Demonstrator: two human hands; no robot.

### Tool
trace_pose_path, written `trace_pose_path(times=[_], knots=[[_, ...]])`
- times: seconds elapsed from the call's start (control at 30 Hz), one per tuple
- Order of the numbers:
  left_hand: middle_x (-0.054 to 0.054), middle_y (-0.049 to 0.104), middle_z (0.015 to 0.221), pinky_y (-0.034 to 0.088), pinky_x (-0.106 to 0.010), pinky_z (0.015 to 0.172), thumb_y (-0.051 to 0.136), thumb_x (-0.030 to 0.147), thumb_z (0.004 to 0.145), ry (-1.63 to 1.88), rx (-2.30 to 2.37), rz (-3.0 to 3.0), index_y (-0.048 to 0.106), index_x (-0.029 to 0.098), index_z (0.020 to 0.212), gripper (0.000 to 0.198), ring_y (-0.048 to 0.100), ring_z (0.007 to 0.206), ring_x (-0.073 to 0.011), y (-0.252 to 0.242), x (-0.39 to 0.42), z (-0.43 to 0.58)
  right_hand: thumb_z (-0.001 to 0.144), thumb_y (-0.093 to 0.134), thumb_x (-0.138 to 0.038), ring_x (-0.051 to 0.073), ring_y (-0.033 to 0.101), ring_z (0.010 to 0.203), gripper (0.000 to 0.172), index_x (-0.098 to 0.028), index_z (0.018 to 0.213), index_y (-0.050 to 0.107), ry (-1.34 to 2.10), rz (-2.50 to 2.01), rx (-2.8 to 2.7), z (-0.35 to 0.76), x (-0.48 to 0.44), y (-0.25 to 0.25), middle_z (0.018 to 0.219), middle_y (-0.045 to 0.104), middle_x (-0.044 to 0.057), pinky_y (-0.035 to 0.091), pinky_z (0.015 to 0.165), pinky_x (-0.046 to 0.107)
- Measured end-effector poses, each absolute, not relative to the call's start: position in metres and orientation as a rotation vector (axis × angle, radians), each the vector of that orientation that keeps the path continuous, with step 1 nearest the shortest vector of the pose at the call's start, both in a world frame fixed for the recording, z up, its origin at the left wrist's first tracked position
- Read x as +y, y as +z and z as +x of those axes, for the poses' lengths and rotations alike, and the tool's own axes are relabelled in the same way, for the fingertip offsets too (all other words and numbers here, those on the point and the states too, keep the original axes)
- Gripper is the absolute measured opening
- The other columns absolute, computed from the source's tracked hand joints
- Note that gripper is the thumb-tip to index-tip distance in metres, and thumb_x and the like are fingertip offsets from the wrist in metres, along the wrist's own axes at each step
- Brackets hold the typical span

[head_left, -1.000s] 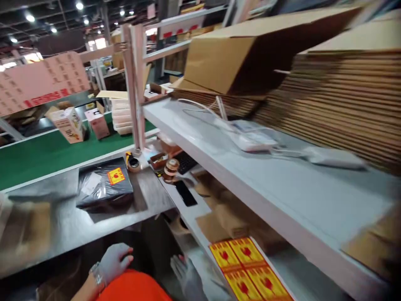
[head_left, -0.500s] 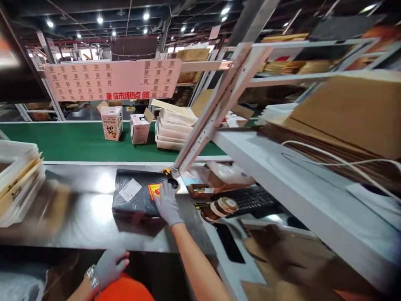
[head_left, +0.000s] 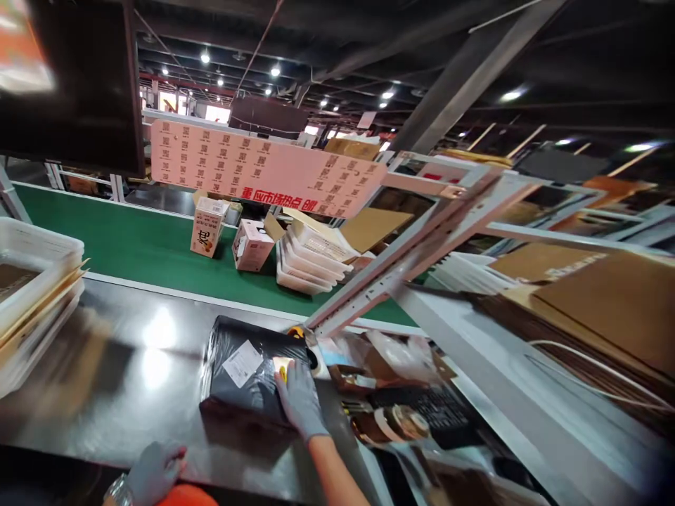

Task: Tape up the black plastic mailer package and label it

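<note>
Since half a second ago the view has tipped upward and the black parcel point(head_left: 252, 378) sits lower in it; the right hand point(head_left: 299, 399) has slid from the parcel's yellow sticker point(head_left: 281, 365) toward its near right edge, resting flat with fingers spread, pressing rather than gripping. The left hand point(head_left: 155, 471) has stayed low at the near edge of the steel table point(head_left: 131, 365), left of the parcel, loosely curled and holding nothing. The parcel lies flat on the table, its white label point(head_left: 242, 363) up. Left of the parcel the tabletop is bare as far as the white trays point(head_left: 31, 281). Beyond the parcel runs the green conveyor point(head_left: 105, 239); just right of it stand a slanted shelf post point(head_left: 401, 260) and a tape roll point(head_left: 406, 424).
</note>
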State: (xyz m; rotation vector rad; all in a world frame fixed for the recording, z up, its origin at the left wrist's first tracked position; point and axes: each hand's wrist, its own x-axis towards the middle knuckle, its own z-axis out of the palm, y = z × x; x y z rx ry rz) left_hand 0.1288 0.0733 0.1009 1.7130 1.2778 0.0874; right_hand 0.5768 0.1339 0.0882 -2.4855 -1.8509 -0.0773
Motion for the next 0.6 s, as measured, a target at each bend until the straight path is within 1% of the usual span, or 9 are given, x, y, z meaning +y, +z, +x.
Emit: trace_pose_path(times=[0.07,0.1,0.17,0.27,0.33,0.4,0.47,0.53,0.6], knots=[[-0.004,0.090,0.132,0.060,-0.036,0.118,0.070,0.053,0.094,0.072,1.310,1.654,0.093,0.034,0.130,0.046,0.080,0.132,-0.0323,0.102,0.078,0.128,0.115,0.036,-0.053,0.046,0.034,0.178,0.086,0.008,0.175,0.047,-0.126,-2.434,-1.800,0.557,0.141,0.084,0.186,0.038,0.033,0.025,0.146,0.064],[-0.004,0.090,0.133,0.060,-0.037,0.119,0.070,0.053,0.092,0.072,1.331,1.627,0.092,0.034,0.130,0.048,0.080,0.133,-0.0330,0.101,0.080,0.129,0.114,0.038,-0.056,0.047,0.031,0.179,0.087,0.006,0.176,0.046,-0.092,-2.407,-1.828,0.545,0.144,0.083,0.188,0.035,0.031,0.023,0.146,0.066],[-0.004,0.089,0.137,0.060,-0.038,0.121,0.071,0.053,0.090,0.092,1.372,1.583,0.092,0.035,0.133,0.052,0.080,0.135,-0.0339,0.099,0.084,0.130,0.112,0.044,-0.059,0.048,0.029,0.180,0.089,0.003,0.176,0.048,0.054,-2.357,-1.941,0.523,0.149,0.082,0.188,0.037,0.029,0.020,0.147,0.069],[-0.004,0.089,0.137,0.060,-0.037,0.121,0.071,0.055,0.087,0.126,1.423,1.540,0.089,0.034,0.139,0.059,0.080,0.136,-0.0341,0.092,0.093,0.134,0.110,0.050,-0.059,0.049,0.031,0.179,0.090,0.003,0.175,0.050,0.240,-2.312,-1.989,0.509,0.155,0.084,0.187,0.038,0.030,0.023,0.147,0.069],[-0.005,0.088,0.138,0.061,-0.037,0.122,0.070,0.055,0.086,0.165,1.459,1.515,0.086,0.032,0.145,0.065,0.079,0.138,-0.0342,0.085,0.101,0.138,0.111,0.049,-0.057,0.049,0.031,0.179,0.088,0.003,0.175,0.049,0.215,-2.253,-1.920,0.512,0.160,0.084,0.188,0.036,0.030,0.028,0.146,0.067],[-0.007,0.086,0.144,0.060,-0.036,0.122,0.067,0.056,0.085,0.204,1.491,1.469,0.081,0.028,0.153,0.075,0.077,0.143,-0.0334,0.077,0.108,0.144,0.114,0.046,-0.054,0.047,0.028,0.180,0.084,0.000,0.177,0.047,0.139,-2.122,-1.865,0.518,0.165,0.082,0.190,0.034,0.027,0.029,0.147,0.068],[-0.010,0.082,0.151,0.060,-0.035,0.122,0.062,0.058,0.086,0.225,1.508,1.430,0.074,0.022,0.162,0.085,0.075,0.147,-0.0317,0.070,0.115,0.152,0.115,0.046,-0.052,0.045,0.024,0.182,0.080,-0.005,0.180,0.045,0.106,-1.957,-1.859,0.521,0.172,0.078,0.192,0.031,0.024,0.028,0.147,0.071],[-0.013,0.080,0.154,0.059,-0.034,0.122,0.057,0.060,0.088,0.217,1.516,1.435,0.067,0.014,0.169,0.093,0.075,0.148,-0.0307,0.066,0.122,0.160,0.114,0.049,-0.051,0.044,0.023,0.182,0.079,-0.009,0.181,0.044,0.175,-1.822,-1.902,0.517,0.183,0.076,0.193,0.029,0.022,0.028,0.146,0.072],[-0.016,0.075,0.161,0.056,-0.034,0.127,0.054,0.061,0.090,0.195,1.544,1.483,0.062,0.009,0.171,0.098,0.071,0.152,-0.0311,0.063,0.128,0.165,0.113,0.052,-0.052,0.043,0.028,0.181,0.079,-0.012,0.181,0.046,0.344,-1.755,-1.945,0.511,0.199,0.076,0.192,0.033,0.022,0.031,0.146,0.070]])
